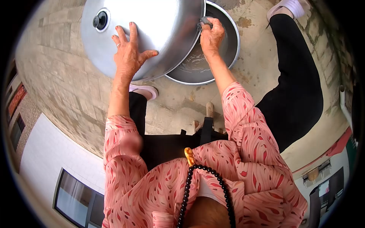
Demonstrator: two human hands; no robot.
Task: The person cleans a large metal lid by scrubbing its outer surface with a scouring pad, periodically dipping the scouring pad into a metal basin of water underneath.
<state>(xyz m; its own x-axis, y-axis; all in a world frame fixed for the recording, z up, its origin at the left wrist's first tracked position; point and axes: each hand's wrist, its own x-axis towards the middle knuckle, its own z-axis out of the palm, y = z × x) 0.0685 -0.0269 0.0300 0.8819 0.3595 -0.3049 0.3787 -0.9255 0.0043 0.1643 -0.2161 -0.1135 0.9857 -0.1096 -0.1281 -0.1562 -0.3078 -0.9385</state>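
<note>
A large silver pot lid (167,22) with a black knob (100,20) is tilted over a metal basin (230,49). My left hand (129,51) lies on the lid's outer face, fingers spread, below and right of the knob. Pinched in my right hand (213,38) is a grey scouring pad (205,22), pressed against the lid's right rim. Shallow water (195,60) shows inside the basin under my right forearm. The lid hides the basin's left part, and its own top edge runs out of view.
Paved ground (68,41) spreads around the basin, with damp stains to its right. My feet, in pale slippers (146,90), stand on either side. Part of a wooden stool (209,109) shows beneath me. A bead necklace (190,178) hangs from my neck.
</note>
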